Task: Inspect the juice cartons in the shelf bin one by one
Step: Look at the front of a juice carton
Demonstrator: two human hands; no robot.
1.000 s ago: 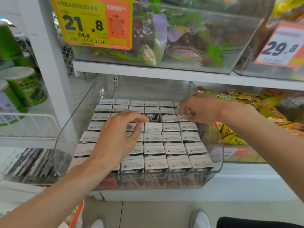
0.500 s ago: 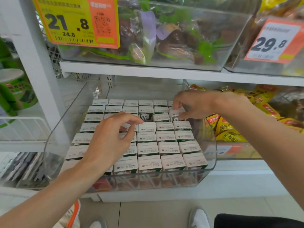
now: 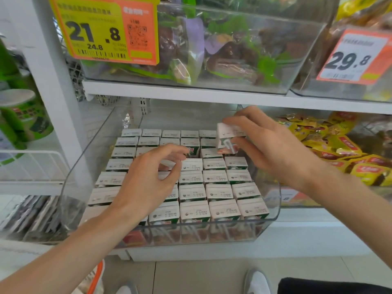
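A clear plastic shelf bin [image 3: 275, 211] holds several rows of small white-topped juice cartons [image 3: 218, 193] standing upright and packed tight. My right hand [image 3: 267, 149] grips one juice carton [image 3: 228, 133] lifted out of the far right rows and tilted, its straw side showing. My left hand [image 3: 148, 181] hovers over the middle-left cartons with fingers loosely curled, fingertips close to a carton top; it holds nothing.
A white shelf board [image 3: 212, 96] sits just above the bin, carrying a clear bin of wrapped snacks [image 3: 222, 49] with price tags. Yellow snack packs [image 3: 339, 149] lie to the right. Green cups [image 3: 23, 115] stand left, behind a white upright post [image 3: 57, 92].
My right hand has pulled one carton up out of the far right rows and tilted it. My left hand stays over the middle cartons.
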